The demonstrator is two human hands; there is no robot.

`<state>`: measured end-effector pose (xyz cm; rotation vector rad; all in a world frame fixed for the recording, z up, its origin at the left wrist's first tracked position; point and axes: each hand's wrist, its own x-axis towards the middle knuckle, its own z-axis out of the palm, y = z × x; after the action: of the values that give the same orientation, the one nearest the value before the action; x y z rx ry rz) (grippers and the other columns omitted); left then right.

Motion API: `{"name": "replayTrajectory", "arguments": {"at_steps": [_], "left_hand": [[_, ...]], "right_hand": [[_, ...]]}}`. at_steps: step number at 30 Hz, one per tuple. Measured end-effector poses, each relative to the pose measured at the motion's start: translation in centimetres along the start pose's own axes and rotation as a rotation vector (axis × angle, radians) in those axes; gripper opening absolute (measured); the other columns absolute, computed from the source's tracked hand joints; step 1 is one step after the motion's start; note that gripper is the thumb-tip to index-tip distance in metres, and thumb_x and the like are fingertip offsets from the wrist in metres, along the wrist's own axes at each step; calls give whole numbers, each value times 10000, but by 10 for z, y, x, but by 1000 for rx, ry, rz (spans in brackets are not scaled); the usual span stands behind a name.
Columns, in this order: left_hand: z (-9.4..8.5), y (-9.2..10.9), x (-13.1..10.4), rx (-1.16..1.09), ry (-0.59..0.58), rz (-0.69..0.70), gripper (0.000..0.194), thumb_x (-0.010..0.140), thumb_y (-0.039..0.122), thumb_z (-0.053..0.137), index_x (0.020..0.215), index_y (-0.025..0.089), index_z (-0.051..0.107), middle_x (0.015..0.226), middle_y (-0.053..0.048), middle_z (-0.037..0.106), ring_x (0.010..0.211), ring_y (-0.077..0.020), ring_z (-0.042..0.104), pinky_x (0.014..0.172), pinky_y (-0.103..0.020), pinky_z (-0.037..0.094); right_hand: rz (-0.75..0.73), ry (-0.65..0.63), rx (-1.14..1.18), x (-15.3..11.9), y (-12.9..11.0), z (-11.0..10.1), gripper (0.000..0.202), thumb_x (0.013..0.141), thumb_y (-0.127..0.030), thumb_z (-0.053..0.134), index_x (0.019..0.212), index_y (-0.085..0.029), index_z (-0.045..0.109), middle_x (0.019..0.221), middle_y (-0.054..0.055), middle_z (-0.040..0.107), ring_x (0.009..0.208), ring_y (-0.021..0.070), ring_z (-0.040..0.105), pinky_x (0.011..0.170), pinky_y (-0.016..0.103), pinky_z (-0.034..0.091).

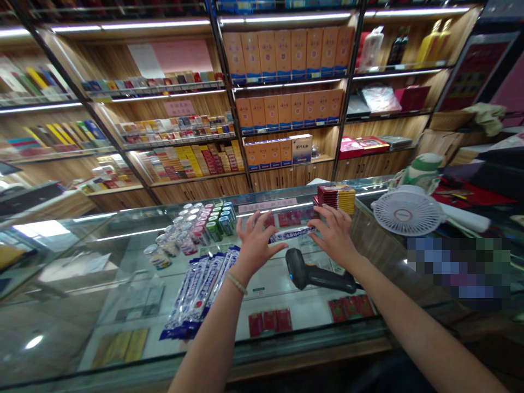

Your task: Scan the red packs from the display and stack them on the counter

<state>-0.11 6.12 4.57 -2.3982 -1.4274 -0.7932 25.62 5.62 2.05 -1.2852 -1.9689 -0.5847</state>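
Between my two hands is a narrow candy stick packet [292, 234] in a blue-and-white printed wrapper, lying crosswise above the glass counter. My left hand [258, 240] has its thumb and forefinger at the packet's left end, its other fingers spread. At the right end, the thumb and fingers of my right hand [336, 234] pinch the wrapper. A black barcode scanner [319, 277] rests on the glass just below the packet. Left of my left wrist lies a pile of similar long blue-and-white packets [200, 289].
Small round containers [180, 237] and green and blue ones [221, 221] stand in rows at the left. Behind my right hand is a stack of red and yellow packs [335, 197]. A white fan [403, 212] sits right on the glass counter [135, 245]. Stocked shelves [286, 87] line the wall.
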Motion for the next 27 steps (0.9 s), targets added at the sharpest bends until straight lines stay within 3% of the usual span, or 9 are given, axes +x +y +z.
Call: {"name": "replayTrajectory", "arguments": {"at_steps": [4, 8, 19, 27], "left_hand": [[0, -1, 0, 50, 59, -5, 363, 754, 490, 844, 1053, 312, 741, 1597, -94, 461, 1486, -386, 336, 1234, -677, 58], [-3, 1, 1, 82, 112, -17, 246, 820, 464, 789, 1024, 332, 751, 1604, -78, 451, 1497, -374, 330, 1227, -673, 62], [10, 3, -1, 142, 50, -6, 441, 756, 393, 857, 1169, 326, 716, 1601, -113, 454, 1494, -387, 344, 1218, -708, 70], [13, 4, 2, 215, 99, 2, 262, 798, 402, 817, 1030, 317, 734, 1579, -74, 494, 1476, -377, 376, 1230, -697, 48]], "right_hand": [[30, 28, 24, 1, 2, -1, 136, 909, -316, 675, 1035, -268, 691, 1438, 93, 558, 1410, 304, 385, 1183, 502, 190], [36, 22, 32, 0, 3, -1, 147, 904, -316, 669, 1040, -268, 697, 1447, 96, 550, 1407, 320, 384, 1176, 516, 189], [43, 40, 23, 0, 7, 2, 129, 898, -306, 692, 1019, -261, 690, 1457, 102, 539, 1418, 307, 375, 1174, 524, 185], [78, 69, 84, 2, 9, 5, 124, 880, -303, 709, 999, -269, 701, 1457, 98, 548, 1420, 307, 376, 1170, 525, 190]]}}
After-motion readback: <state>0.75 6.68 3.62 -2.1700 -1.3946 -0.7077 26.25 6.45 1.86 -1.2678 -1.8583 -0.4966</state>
